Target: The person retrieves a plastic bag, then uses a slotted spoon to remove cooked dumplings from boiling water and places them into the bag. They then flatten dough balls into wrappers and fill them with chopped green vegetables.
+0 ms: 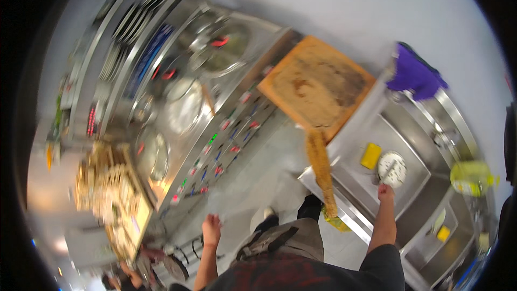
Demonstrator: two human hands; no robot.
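Over the left basin of a stainless steel sink [353, 188], my right hand [386, 193] grips the metal handle of a round, pale utensil with dark specks [392, 168], which looks like a perforated skimmer. A yellow sponge [370, 156] lies in the basin just left of it. My left hand [211, 228] hangs out over the floor with its fingers curled in, and nothing shows in it. Between the sink and a wooden board [319, 85], a brown-orange cloth [320, 169] hangs down over the front edge. Blur hides fine detail.
Left runs a steel cooking counter [202, 139] with pans and front controls. Plates [131, 24] fill shelves above; wooden racks [109, 182] stand beyond. A purple cloth [416, 72] and yellow-green container [470, 178] edge the sink. Another sponge [443, 233] lies right. Another person [129, 277] is lower left.
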